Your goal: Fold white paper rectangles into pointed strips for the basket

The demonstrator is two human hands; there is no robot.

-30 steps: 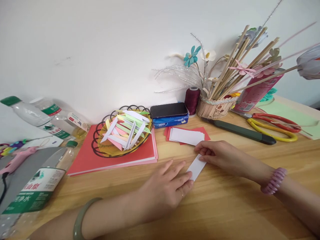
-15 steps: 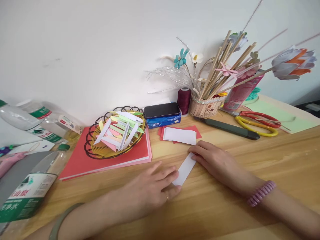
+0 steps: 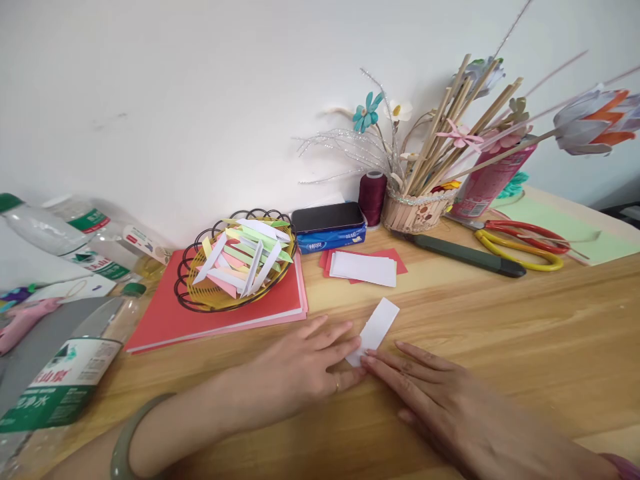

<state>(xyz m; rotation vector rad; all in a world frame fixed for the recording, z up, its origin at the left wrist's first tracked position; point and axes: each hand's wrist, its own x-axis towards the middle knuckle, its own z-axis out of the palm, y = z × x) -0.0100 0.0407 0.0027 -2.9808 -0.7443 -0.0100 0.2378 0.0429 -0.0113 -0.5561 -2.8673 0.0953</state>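
Note:
A narrow white paper strip (image 3: 380, 323) lies flat and slanted on the wooden table. My left hand (image 3: 310, 363) rests at its lower left edge, fingers spread, fingertips touching the paper. From the right, my right hand (image 3: 440, 393) reaches the strip's near end with its fingers stretched out, the index fingertip on the paper. Just beyond the strip sits a small stack of white paper pieces (image 3: 363, 269) on top of red paper pieces (image 3: 401, 262).
Folded paper pieces fill a yellow basket (image 3: 200, 297) on red sheets (image 3: 160, 320). A phone (image 3: 327, 217) lies on a blue packet (image 3: 330, 240). Around them stand a thread spool (image 3: 373, 200), a stick-filled pot (image 3: 415, 210), a dark-green-handled tool (image 3: 470, 255), scissors (image 3: 520, 250) and bottles (image 3: 65, 373).
My right hand has moved from the strip's far end down to its near end, and its fingers have straightened. My left hand stays at the strip's left side.

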